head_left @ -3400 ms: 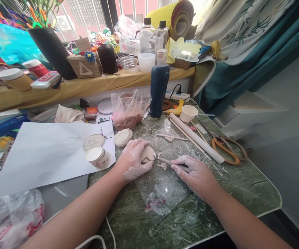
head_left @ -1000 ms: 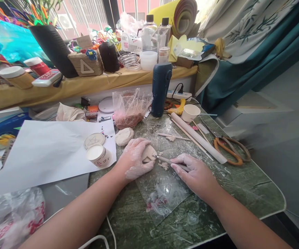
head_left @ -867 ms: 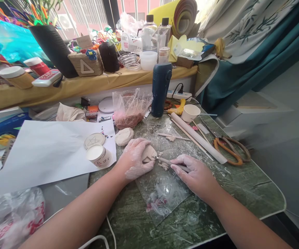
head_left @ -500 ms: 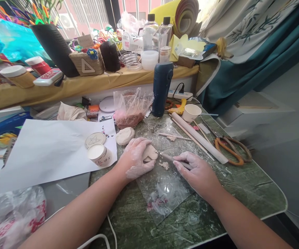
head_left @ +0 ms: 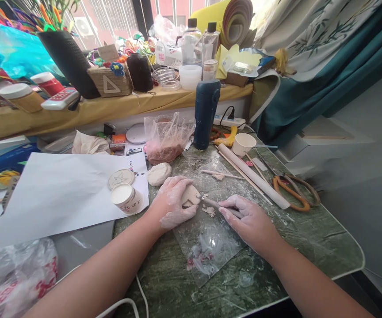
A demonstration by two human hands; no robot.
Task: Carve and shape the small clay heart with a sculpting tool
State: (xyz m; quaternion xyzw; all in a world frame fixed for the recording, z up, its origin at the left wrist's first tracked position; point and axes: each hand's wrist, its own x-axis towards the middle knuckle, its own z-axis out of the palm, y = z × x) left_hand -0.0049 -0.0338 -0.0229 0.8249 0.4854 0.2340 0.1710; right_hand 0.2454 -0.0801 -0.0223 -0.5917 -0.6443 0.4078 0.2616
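Observation:
Powdered white, my left hand [head_left: 177, 202] curls around a flat piece of pale clay [head_left: 190, 194] and holds it on a clear plastic sheet [head_left: 207, 269]. Its palm and fingers cover the clay's left part. My right hand [head_left: 243, 215] grips a thin grey sculpting tool [head_left: 215, 203] between thumb and fingers. The tool's tip meets the clay's right edge. Clay crumbs [head_left: 208, 211] lie just below the tip. Behind my left hand sits a rounded lump of white clay [head_left: 159, 174].
A paper cup [head_left: 126, 198] and a star-marked disc [head_left: 121, 178] stand left on white paper [head_left: 65, 190]. Behind are a bag of reddish clay [head_left: 165, 152] and a dark blue bottle [head_left: 206, 115]. Rightward lie a white rolling pin [head_left: 254, 176] and orange-handled scissors [head_left: 290, 194].
My right hand has shifted slightly left, bringing the tool's tip against the clay's edge. My left hand keeps its hold on the clay.

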